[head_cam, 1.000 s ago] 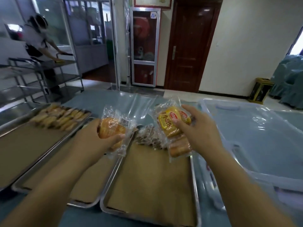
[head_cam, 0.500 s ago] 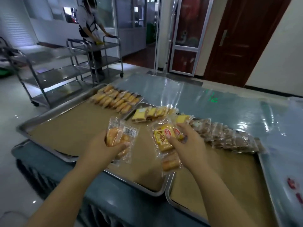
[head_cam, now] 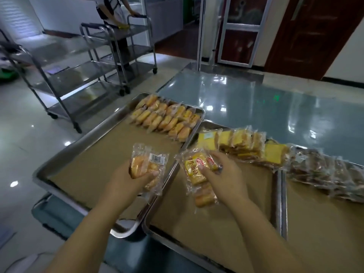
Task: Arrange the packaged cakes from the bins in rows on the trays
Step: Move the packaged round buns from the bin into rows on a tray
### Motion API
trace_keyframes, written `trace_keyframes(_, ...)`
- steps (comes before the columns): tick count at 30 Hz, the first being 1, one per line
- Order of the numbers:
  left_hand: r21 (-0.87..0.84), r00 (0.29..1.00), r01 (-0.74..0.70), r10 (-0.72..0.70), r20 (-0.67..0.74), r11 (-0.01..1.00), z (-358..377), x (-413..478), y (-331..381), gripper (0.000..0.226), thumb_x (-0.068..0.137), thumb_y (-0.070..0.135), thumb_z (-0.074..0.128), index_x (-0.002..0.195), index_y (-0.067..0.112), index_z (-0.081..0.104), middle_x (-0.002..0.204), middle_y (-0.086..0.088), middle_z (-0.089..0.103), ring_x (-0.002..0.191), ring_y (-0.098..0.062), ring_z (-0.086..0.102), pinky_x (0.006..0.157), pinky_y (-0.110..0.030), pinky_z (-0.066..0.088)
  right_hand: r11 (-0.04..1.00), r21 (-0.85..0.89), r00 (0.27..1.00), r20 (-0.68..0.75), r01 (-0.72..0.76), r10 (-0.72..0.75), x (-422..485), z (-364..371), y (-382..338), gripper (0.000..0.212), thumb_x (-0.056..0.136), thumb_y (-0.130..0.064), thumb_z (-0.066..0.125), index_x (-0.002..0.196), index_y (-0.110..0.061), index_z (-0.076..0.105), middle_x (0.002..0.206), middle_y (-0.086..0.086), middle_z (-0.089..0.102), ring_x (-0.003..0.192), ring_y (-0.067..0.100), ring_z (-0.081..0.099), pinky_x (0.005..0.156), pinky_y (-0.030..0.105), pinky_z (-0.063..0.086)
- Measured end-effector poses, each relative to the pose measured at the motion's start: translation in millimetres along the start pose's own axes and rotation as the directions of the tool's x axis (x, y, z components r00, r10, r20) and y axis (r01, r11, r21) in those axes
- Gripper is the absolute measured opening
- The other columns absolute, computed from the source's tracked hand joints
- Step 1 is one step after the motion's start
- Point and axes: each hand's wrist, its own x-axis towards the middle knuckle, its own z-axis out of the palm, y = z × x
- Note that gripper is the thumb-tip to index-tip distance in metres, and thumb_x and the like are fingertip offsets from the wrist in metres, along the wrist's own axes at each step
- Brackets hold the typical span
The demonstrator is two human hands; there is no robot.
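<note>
My left hand [head_cam: 126, 180] grips a clear packet of round orange cakes [head_cam: 146, 166] with a barcode label, above the near right part of the left tray [head_cam: 78, 142]. My right hand [head_cam: 222, 174] holds a packet with a yellow label [head_cam: 199, 174] over the middle tray [head_cam: 197, 219]. Two rows of orange cakes [head_cam: 165, 117] fill the left tray's far end. A row of yellow square cakes [head_cam: 242, 144] lies at the far end of the middle tray. Dark packaged cakes [head_cam: 327, 174] line the right tray [head_cam: 325, 229].
All trays are lined with brown paper and sit on a blue-grey table [head_cam: 256, 95] under clear plastic. Steel trolleys [head_cam: 65, 75] stand on the floor at the left, with a person [head_cam: 114, 8] at the far one. A brown door [head_cam: 311, 32] is behind.
The view has swung left and down, away from the clear bins, bringing the three trays closer. Both hands still hold their packets and now hover lower over the left and middle trays.
</note>
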Motion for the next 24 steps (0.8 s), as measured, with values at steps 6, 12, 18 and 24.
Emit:
trace_keyframes(6,-0.098,0.993,0.097,-0.09,0.071,0.99,-29.1,51.0,-35.0,0.034,0.069,0.04,0.077,0.097,0.029,0.062,0.085,0.004,0.072,0.073,-0.011,0.07,0.062,-0.033,0.057,0.999,0.008,0.998,-0.022,-0.05,0.05,38.7,48.1,-22.2,0.054,0.078,-0.051,0.067,0.127,-0.04,0.048,0.119,-0.011,0.057,0.096,0.005,0.055,0.08,0.032,0.05)
trace_keyframes(12,-0.128,0.983,0.119,-0.099,0.153,0.985,-56.1,112.7,-68.6,0.035,0.07,0.033,0.078,0.1,0.03,0.061,0.088,0.0,0.072,0.072,-0.017,0.071,0.068,-0.045,0.059,0.988,0.03,0.987,-0.05,-0.15,0.152,72.3,109.8,-52.3,0.055,0.082,-0.049,0.065,0.131,-0.046,0.041,0.128,-0.012,0.052,0.1,0.003,0.054,0.084,0.031,0.05)
trace_keyframes(18,-0.096,0.963,0.106,-0.078,0.259,0.99,-82.6,176.3,-100.5,0.032,0.07,0.032,0.081,0.095,0.036,0.061,0.086,0.006,0.072,0.072,-0.013,0.07,0.066,-0.045,0.059,0.955,-0.097,0.957,-0.103,-0.28,0.27,104.4,166.7,-67.2,0.053,0.086,-0.048,0.059,0.135,-0.044,0.038,0.132,-0.003,0.047,0.096,0.01,0.057,0.087,0.036,0.051)
trace_keyframes(24,-0.051,0.924,0.079,-0.054,0.378,0.996,-85.5,222.7,-116.0,0.042,0.057,0.053,0.078,0.093,0.04,0.06,0.086,0.007,0.072,0.074,-0.015,0.07,0.068,-0.048,0.058,0.879,-0.285,0.924,-0.129,-0.382,0.36,125.3,189.4,-61.6,0.056,0.088,-0.045,0.056,0.136,-0.052,0.028,0.136,0.003,0.039,0.108,0.024,0.054,0.077,0.033,0.043)
